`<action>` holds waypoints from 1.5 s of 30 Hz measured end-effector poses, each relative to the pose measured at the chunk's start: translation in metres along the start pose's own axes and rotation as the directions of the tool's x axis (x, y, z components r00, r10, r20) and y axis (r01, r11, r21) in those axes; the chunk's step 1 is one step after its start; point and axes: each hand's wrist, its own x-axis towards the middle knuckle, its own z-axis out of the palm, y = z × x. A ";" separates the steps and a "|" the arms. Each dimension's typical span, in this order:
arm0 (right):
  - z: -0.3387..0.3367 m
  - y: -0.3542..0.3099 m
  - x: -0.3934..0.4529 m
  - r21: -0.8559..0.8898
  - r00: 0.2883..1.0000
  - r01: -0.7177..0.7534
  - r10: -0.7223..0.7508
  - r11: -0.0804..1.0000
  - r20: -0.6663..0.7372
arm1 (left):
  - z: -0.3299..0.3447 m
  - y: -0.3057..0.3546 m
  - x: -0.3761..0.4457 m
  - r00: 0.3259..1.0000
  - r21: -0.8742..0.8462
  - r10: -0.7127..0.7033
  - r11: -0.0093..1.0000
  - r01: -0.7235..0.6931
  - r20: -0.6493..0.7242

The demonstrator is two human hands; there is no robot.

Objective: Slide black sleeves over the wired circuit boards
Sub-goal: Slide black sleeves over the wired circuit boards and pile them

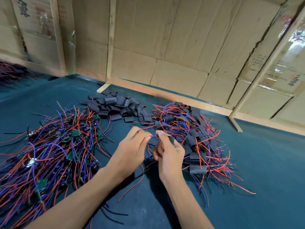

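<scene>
1. Pinching a blue wire [153, 135] between thumb and forefinger, the left hand [132, 151] hovers over the middle of the green table [264, 162], its other fingers curled loosely under.
2. Just beside it, the right hand [170, 154] has its fingers curled round a black sleeve [171, 140], thumb tip on the same blue wire; the two hands' fingertips nearly touch.
3. Whether a circuit board sits inside that sleeve cannot be told; red and dark wires [140, 176] hang from below the hands toward the near edge.
4. Along the left side of the table lies a tangled heap of bare wired boards [49, 154], small green boards showing among red, blue and black leads.
5. Toward the far edge, between the two heaps, is a pile of loose black sleeves [115, 106].
6. To the right of the hands lies a heap of sleeved boards [194, 142], black sleeves with red and blue leads fanning toward the right edge.
7. Cardboard walls [165, 38] on wooden battens stand along the far edge.
</scene>
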 end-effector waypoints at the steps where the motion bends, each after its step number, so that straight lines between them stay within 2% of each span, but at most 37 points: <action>1: 0.001 0.001 0.000 -0.012 1.000 0.002 -0.002 1.000 -0.001 | 0.000 0.000 0.000 1.000 -0.020 0.006 1.000 -0.006 0.009; 5: 0.000 0.003 0.000 -0.072 1.000 0.013 -0.013 0.997 0.007 | 0.001 0.000 -0.001 0.999 -0.031 0.012 0.999 -0.013 -0.043; 10: -0.004 -0.002 -0.004 -0.124 0.977 0.159 -0.138 0.979 0.163 | -0.005 0.005 -0.001 0.987 0.037 0.077 0.997 -0.072 -0.141; 13: -0.002 -0.005 -0.004 -0.085 0.991 0.122 -0.116 0.989 0.074 | -0.011 0.007 0.000 0.973 0.072 0.171 0.984 -0.162 -0.152; 17: -0.004 -0.005 0.000 -0.061 0.995 0.098 -0.098 0.993 -0.002 | -0.015 0.009 -0.002 0.950 0.150 0.306 0.944 -0.294 -0.058; 20: -0.007 -0.003 0.001 -0.042 0.992 0.127 -0.126 0.991 0.024 | -0.013 0.009 -0.004 0.961 0.202 0.276 0.941 -0.270 -0.004; 24: -0.009 -0.002 0.002 -0.039 0.982 0.177 -0.174 0.983 0.079 | -0.014 0.010 -0.004 0.974 0.212 0.226 0.952 -0.220 -0.002; 28: -0.010 -0.003 0.002 -0.047 0.979 0.188 -0.183 0.981 0.094 | -0.015 0.011 -0.004 0.978 0.198 0.206 0.960 -0.199 -0.016; 31: -0.010 -0.004 0.002 -0.095 0.980 0.189 -0.181 0.977 0.081 | -0.015 0.010 -0.003 0.976 0.207 0.216 0.954 -0.217 0.028; 35: -0.009 -0.004 -0.001 -0.241 0.968 0.250 -0.237 0.938 0.081 | -0.011 0.010 -0.003 0.966 0.030 0.233 0.971 -0.237 0.113; 37: -0.008 -0.005 -0.003 -0.291 0.968 0.248 -0.244 0.924 0.052 | -0.008 0.011 -0.003 0.976 -0.036 0.186 0.982 -0.183 0.114; 42: -0.009 -0.004 -0.002 -0.311 0.973 0.230 -0.215 0.922 0.080 | -0.007 0.011 -0.007 0.971 -0.166 0.078 0.985 -0.041 0.226; 45: -0.009 -0.005 -0.002 -0.282 0.984 0.167 -0.142 0.945 0.106 | -0.007 0.008 -0.008 0.977 -0.164 0.110 0.983 -0.080 0.185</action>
